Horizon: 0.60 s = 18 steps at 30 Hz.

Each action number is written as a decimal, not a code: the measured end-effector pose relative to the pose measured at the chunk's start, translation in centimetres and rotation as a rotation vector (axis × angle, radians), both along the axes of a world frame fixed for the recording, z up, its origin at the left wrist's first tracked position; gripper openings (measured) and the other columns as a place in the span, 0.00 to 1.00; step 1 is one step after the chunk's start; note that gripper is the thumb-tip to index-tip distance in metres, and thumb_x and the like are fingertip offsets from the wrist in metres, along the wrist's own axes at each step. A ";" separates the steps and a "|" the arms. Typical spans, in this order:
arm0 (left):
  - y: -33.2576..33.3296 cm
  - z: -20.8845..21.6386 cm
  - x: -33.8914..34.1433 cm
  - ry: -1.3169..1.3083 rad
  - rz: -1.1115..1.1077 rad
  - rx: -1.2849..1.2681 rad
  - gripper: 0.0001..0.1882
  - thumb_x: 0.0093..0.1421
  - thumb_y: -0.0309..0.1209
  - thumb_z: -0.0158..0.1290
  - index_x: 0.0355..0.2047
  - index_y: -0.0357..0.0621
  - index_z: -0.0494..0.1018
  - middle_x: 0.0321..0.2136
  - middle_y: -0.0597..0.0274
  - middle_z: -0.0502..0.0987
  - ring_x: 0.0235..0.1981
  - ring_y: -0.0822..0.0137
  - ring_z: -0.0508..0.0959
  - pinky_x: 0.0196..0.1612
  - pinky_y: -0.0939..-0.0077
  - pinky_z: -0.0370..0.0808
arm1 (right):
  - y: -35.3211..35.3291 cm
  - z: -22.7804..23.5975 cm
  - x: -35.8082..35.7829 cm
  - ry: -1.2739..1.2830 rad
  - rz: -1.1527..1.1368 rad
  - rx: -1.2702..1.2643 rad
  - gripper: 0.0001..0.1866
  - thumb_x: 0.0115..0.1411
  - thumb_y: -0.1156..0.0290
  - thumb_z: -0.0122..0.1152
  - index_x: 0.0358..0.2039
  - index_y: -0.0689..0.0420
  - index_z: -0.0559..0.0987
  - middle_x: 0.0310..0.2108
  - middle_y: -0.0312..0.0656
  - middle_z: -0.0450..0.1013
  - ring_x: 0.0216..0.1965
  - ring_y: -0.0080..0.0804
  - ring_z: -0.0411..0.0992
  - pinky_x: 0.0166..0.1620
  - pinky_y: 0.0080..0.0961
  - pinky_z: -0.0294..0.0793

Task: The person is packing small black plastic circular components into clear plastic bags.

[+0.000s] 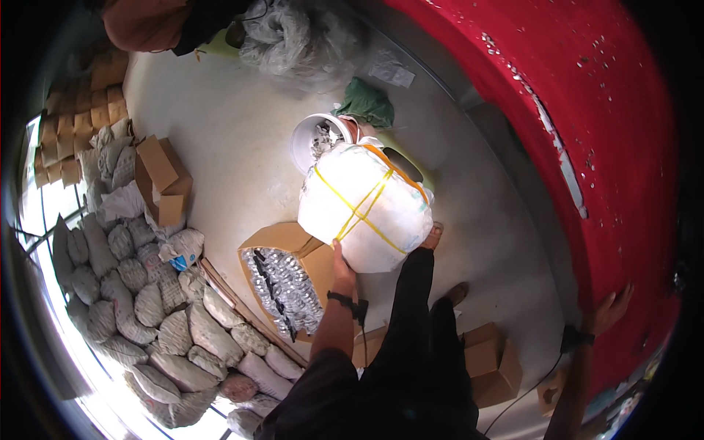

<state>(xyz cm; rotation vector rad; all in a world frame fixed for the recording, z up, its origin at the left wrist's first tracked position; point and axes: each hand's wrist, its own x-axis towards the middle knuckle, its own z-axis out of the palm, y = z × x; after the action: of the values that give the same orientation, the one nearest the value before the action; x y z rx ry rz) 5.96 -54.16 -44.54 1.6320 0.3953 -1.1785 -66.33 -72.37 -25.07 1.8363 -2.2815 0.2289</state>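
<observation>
A bulky white bundle [359,194], tied crosswise with yellow straps and edged with an orange strip, is in front of me. My left hand [343,265] grips its near left edge; most of those fingers are hidden. Out to the far right, my right hand [613,308] lies with fingers spread on a red-covered surface [623,169] and holds nothing. Just left of the bundle stands an open cardboard carton [275,236] full of shiny, clear-wrapped pieces. Behind the bundle is a white bucket [299,143] with scraps inside.
Stuffed sacks [172,334] are piled along the left, beside an open carton [165,176]. Beyond the bucket are a green bag [367,103] and a heap of clear plastic [301,44]. Open boxes [488,359] stand right of my legs. Someone's arm [147,22] shows at the top.
</observation>
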 end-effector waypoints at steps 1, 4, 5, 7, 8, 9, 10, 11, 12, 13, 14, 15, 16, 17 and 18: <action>-0.4 -0.4 0.8 0.005 0.015 -0.005 0.44 0.71 0.65 0.52 0.73 0.42 0.64 0.69 0.49 0.72 0.69 0.50 0.72 0.73 0.50 0.66 | 0.2 0.1 -0.2 0.001 -0.005 0.003 0.33 0.79 0.49 0.44 0.73 0.60 0.69 0.75 0.54 0.64 0.75 0.55 0.61 0.75 0.52 0.58; -0.6 -0.8 0.3 0.236 -0.056 0.086 0.41 0.71 0.66 0.51 0.71 0.48 0.67 0.66 0.59 0.76 0.67 0.56 0.74 0.71 0.53 0.70 | 0.7 1.0 -1.6 0.024 0.012 -0.005 0.33 0.80 0.49 0.44 0.73 0.61 0.69 0.74 0.54 0.64 0.74 0.55 0.61 0.75 0.52 0.58; -0.7 -1.0 -0.3 0.232 -0.041 0.074 0.41 0.71 0.65 0.51 0.71 0.47 0.67 0.65 0.58 0.77 0.66 0.56 0.75 0.70 0.53 0.71 | 0.6 1.1 -1.7 0.033 0.013 -0.006 0.32 0.80 0.50 0.45 0.73 0.61 0.69 0.74 0.55 0.64 0.74 0.55 0.62 0.75 0.51 0.59; -0.6 -1.0 -0.9 0.213 -0.017 0.048 0.41 0.72 0.65 0.51 0.71 0.46 0.67 0.64 0.58 0.77 0.64 0.56 0.77 0.70 0.54 0.72 | 0.6 1.4 -1.4 0.034 0.026 -0.020 0.32 0.80 0.51 0.45 0.72 0.62 0.70 0.74 0.55 0.64 0.74 0.55 0.62 0.75 0.51 0.59; -0.2 -0.9 -0.3 0.181 -0.060 0.063 0.42 0.71 0.65 0.52 0.69 0.43 0.68 0.63 0.54 0.78 0.61 0.56 0.79 0.65 0.56 0.76 | 0.3 0.9 -0.8 0.022 0.028 -0.030 0.32 0.80 0.51 0.45 0.72 0.62 0.70 0.74 0.56 0.64 0.74 0.55 0.62 0.75 0.51 0.60; 0.3 -0.6 0.2 0.149 -0.101 0.079 0.43 0.70 0.65 0.54 0.68 0.40 0.68 0.61 0.51 0.78 0.58 0.57 0.81 0.61 0.57 0.79 | 0.1 0.4 -0.2 -0.007 0.040 -0.053 0.32 0.80 0.51 0.45 0.72 0.62 0.70 0.74 0.56 0.64 0.74 0.55 0.62 0.75 0.51 0.60; 1.0 -0.5 -0.1 0.107 -0.157 0.168 0.44 0.70 0.65 0.54 0.67 0.38 0.68 0.58 0.51 0.79 0.55 0.56 0.83 0.55 0.59 0.82 | 0.2 -0.3 -0.3 0.018 0.044 -0.054 0.32 0.80 0.51 0.45 0.72 0.63 0.70 0.74 0.56 0.64 0.74 0.55 0.62 0.74 0.51 0.60; 1.5 -0.4 -1.5 0.101 -0.152 0.143 0.44 0.70 0.65 0.54 0.67 0.38 0.68 0.58 0.51 0.79 0.55 0.56 0.83 0.55 0.59 0.82 | 0.4 -0.6 -0.6 0.054 0.043 -0.055 0.32 0.80 0.51 0.45 0.71 0.63 0.71 0.74 0.56 0.65 0.74 0.55 0.63 0.74 0.51 0.61; 1.7 -0.4 -3.3 0.086 -0.157 0.158 0.45 0.69 0.66 0.55 0.68 0.37 0.67 0.57 0.52 0.80 0.54 0.56 0.83 0.53 0.60 0.83 | 0.4 -0.7 -0.7 0.052 0.048 -0.070 0.32 0.80 0.51 0.46 0.71 0.63 0.71 0.73 0.56 0.65 0.73 0.55 0.63 0.74 0.51 0.62; 1.0 -0.4 -4.3 0.076 -0.164 0.174 0.47 0.68 0.67 0.55 0.68 0.36 0.66 0.56 0.53 0.80 0.54 0.57 0.83 0.50 0.61 0.84 | 0.3 -0.7 -0.9 0.053 0.048 -0.097 0.32 0.80 0.51 0.46 0.71 0.63 0.71 0.73 0.56 0.65 0.73 0.55 0.63 0.74 0.51 0.62; -0.5 -0.5 -6.9 0.116 -0.178 0.151 0.47 0.68 0.67 0.55 0.68 0.36 0.66 0.56 0.53 0.80 0.54 0.57 0.83 0.50 0.61 0.84 | 1.1 0.9 -2.5 0.118 0.018 -0.064 0.32 0.80 0.51 0.46 0.71 0.63 0.71 0.73 0.56 0.65 0.73 0.56 0.63 0.74 0.51 0.62; -1.8 -0.3 -9.7 0.116 -0.188 0.164 0.46 0.67 0.68 0.55 0.64 0.36 0.70 0.51 0.53 0.82 0.50 0.58 0.84 0.46 0.61 0.83 | 1.7 2.5 -4.3 0.187 -0.016 -0.032 0.32 0.79 0.51 0.47 0.71 0.64 0.71 0.73 0.56 0.65 0.73 0.56 0.64 0.74 0.51 0.62; -2.5 0.0 -12.2 0.110 -0.200 0.189 0.46 0.66 0.69 0.56 0.61 0.36 0.74 0.47 0.53 0.83 0.46 0.59 0.85 0.43 0.61 0.83 | 2.7 4.2 -5.5 0.228 -0.031 -0.039 0.32 0.79 0.51 0.47 0.71 0.64 0.71 0.73 0.56 0.65 0.73 0.56 0.64 0.74 0.51 0.62; 1.3 -0.4 -9.3 0.054 -0.175 0.175 0.46 0.66 0.69 0.56 0.61 0.36 0.74 0.47 0.53 0.83 0.46 0.59 0.85 0.43 0.61 0.83 | 1.7 3.2 -3.7 0.185 -0.022 -0.048 0.32 0.79 0.50 0.46 0.70 0.63 0.72 0.73 0.56 0.66 0.73 0.56 0.64 0.73 0.51 0.63; 4.1 -0.6 -6.0 -0.067 -0.240 0.297 0.43 0.66 0.69 0.56 0.56 0.36 0.78 0.42 0.53 0.84 0.42 0.60 0.85 0.40 0.62 0.81 | 0.4 1.3 -1.1 0.121 -0.004 -0.055 0.32 0.79 0.50 0.46 0.70 0.63 0.72 0.73 0.56 0.66 0.73 0.55 0.64 0.73 0.51 0.63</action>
<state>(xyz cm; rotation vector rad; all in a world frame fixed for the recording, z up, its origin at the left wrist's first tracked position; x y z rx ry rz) -0.05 -50.04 -45.15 2.0157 0.3505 -1.2838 -67.40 -71.94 -23.77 1.7686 -2.1758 0.1732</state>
